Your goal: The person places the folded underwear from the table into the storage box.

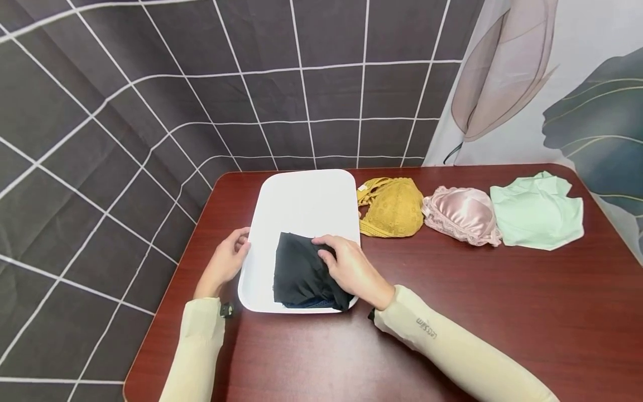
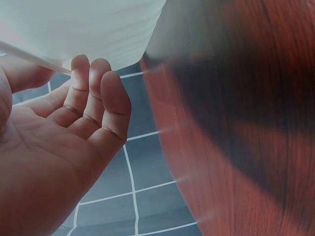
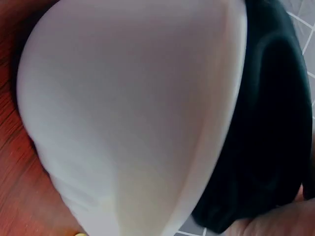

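Note:
A white plastic bin (image 1: pixel 306 201) sits on the table, its outer wall also large in the right wrist view. My left hand (image 1: pixel 232 257) grips its left rim; the left wrist view shows the fingers (image 2: pixel 115 93) curled against the outer wall. A folded black garment (image 1: pixel 298 268) with a dark blue lacy edge lies at the bin's near right corner. My right hand (image 1: pixel 349 265) holds its right side, index finger and thumb over the cloth. In the right wrist view the black cloth (image 3: pixel 261 123) runs beside the bin's rim, and only part of the hand shows.
To the right of the bin a mustard lace bra (image 1: pixel 394 209), a pink satin bra (image 1: pixel 462 212) and a mint green top (image 1: pixel 537 212) lie in a row on the reddish-brown table (image 1: pixel 477 312). A grey gridded curtain (image 1: pixel 331 95) hangs behind and to the left.

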{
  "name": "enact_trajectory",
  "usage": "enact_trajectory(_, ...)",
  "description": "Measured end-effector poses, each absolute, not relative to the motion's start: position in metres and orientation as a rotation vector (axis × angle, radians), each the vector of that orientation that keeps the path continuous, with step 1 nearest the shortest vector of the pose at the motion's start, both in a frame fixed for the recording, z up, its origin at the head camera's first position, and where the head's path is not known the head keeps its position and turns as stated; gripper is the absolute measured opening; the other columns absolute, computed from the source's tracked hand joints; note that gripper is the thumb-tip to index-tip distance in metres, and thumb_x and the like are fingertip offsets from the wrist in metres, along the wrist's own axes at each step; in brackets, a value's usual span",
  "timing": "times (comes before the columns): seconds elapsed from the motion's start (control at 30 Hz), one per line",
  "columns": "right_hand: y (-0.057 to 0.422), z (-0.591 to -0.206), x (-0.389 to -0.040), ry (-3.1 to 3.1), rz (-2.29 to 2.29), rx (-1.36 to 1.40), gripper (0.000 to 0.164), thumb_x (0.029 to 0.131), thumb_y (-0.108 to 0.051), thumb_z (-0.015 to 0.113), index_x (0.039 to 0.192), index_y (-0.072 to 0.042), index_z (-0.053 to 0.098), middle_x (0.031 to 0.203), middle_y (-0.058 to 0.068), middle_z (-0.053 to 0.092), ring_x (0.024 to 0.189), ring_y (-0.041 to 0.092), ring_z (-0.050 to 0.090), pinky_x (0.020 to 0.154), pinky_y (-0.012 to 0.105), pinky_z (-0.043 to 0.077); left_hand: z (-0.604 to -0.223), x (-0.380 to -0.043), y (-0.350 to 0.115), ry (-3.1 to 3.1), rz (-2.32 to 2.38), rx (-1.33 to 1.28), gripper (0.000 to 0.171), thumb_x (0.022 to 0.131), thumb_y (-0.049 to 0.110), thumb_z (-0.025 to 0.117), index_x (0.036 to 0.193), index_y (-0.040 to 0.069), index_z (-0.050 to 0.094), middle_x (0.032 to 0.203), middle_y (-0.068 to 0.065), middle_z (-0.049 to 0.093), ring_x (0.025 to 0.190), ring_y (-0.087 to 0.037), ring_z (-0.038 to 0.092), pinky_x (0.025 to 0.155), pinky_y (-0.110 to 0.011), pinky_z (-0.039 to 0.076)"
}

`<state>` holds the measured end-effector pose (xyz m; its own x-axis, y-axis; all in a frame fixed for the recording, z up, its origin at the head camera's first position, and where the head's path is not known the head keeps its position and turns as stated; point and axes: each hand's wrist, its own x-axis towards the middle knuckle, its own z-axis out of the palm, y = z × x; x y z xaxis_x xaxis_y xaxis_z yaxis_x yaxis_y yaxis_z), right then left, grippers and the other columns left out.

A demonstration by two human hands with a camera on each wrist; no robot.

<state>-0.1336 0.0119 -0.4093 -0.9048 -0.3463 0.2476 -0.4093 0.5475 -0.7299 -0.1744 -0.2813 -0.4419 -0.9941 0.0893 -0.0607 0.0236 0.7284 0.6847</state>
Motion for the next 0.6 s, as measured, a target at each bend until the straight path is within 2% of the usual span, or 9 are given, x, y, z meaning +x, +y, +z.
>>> enact_trajectory(0.2, 0.014, -0.415, -0.134, -2.806, 1.237, 0.731, 0.044, 0.084, -0.028, 0.072, 0.124, -0.012, 0.061, 0.109, 0.004, 0.060, 0.102, 0.017, 0.054, 0.089, 0.034, 0.042, -0.440, -0.175, -0.280, 2.831, 1.108, 0.075, 0.042, 0.098, 0.011, 0.048, 0.137, 0.001, 0.042, 0.110, -0.019, 0.054, 0.098, -0.033, 0.054, 0.082, -0.046, 0.047)
enact_trajectory(0.37, 0.013, -0.420, -0.135, -2.799, 1.188, 0.773, 0.044, 0.083, -0.027, 0.074, 0.122, -0.011, 0.062, 0.106, 0.006, 0.055, 0.098, 0.017, 0.052, 0.086, 0.033, 0.043, -0.440, -0.176, -0.280, 2.815, 1.107, 0.053, 0.042, 0.098, 0.011, 0.048, 0.138, 0.001, 0.041, 0.111, -0.019, 0.054, 0.099, -0.033, 0.053, 0.083, -0.046, 0.046)
enact_trajectory(0.6, 0.020, -0.418, -0.141, -2.788, 1.170, 0.768, 0.046, 0.084, -0.032, 0.072, 0.124, -0.013, 0.061, 0.117, 0.007, 0.053, 0.108, 0.021, 0.050, 0.090, 0.039, 0.041, -0.441, -0.175, -0.281, 2.817, 1.106, 0.052, 0.042, 0.098, 0.011, 0.048, 0.138, 0.001, 0.041, 0.111, -0.019, 0.054, 0.099, -0.032, 0.054, 0.083, -0.046, 0.046)
